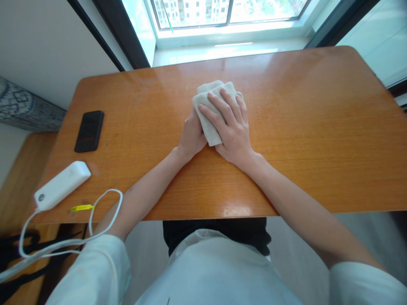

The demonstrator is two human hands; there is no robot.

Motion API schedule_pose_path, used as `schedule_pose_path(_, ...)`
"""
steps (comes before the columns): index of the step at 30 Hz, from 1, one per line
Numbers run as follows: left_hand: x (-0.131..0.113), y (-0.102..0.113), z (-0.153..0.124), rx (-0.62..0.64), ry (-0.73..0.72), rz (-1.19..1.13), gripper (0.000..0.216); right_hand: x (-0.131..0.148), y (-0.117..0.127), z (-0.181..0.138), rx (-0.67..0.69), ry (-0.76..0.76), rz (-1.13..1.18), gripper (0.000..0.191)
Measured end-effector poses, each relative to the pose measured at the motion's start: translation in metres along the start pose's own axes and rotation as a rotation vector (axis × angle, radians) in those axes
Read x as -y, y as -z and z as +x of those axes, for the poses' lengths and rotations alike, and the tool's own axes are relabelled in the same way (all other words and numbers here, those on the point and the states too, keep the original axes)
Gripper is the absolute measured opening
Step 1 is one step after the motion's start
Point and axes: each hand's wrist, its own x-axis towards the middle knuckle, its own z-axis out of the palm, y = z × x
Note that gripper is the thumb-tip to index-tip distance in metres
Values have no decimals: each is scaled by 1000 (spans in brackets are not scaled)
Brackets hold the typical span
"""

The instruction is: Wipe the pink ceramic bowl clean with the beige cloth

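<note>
A folded pale grey cloth (208, 99) is between my two hands over the middle of the wooden table (318, 127). My right hand (233, 123) lies over the cloth, its fingers slightly apart across the top and its thumb near the lower edge. From the left side, my left hand (193, 133) grips the cloth, with most of its fingers hidden under the folds. Whether the underside of the cloth touches the tabletop cannot be seen.
A black phone (89, 131) lies on the table's left side. Nearer me is a white power strip (62, 185), its white cable (106, 191) looping by my left forearm with a yellow tag (82, 208). A window (229, 12) stands beyond the far edge.
</note>
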Motion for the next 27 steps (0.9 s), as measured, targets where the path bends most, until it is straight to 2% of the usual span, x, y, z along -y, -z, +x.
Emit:
schedule_pose_path(5,-15,3,2,-42,-17,21,59,-7,-2,-2,-63,10,28,58)
schedule_pose_path(8,-18,3,2,-61,-25,36,60,-9,-4,-2,-60,-37,70,56)
schedule_pose_path(12,-22,2,2,-82,-27,76,53,-11,-5,-1,-38,-119,148,54)
schedule_pose_path(16,-28,2,4,-74,-5,124,44,-15,-6,0,-79,-153,215,53)
schedule_pose_path(21,-33,2,7,-92,9,161,55,-26,-8,1,-132,-189,358,50)
schedule_pose_path(27,-30,1,7,-85,10,179,58,-35,-9,1,-166,-293,512,58)
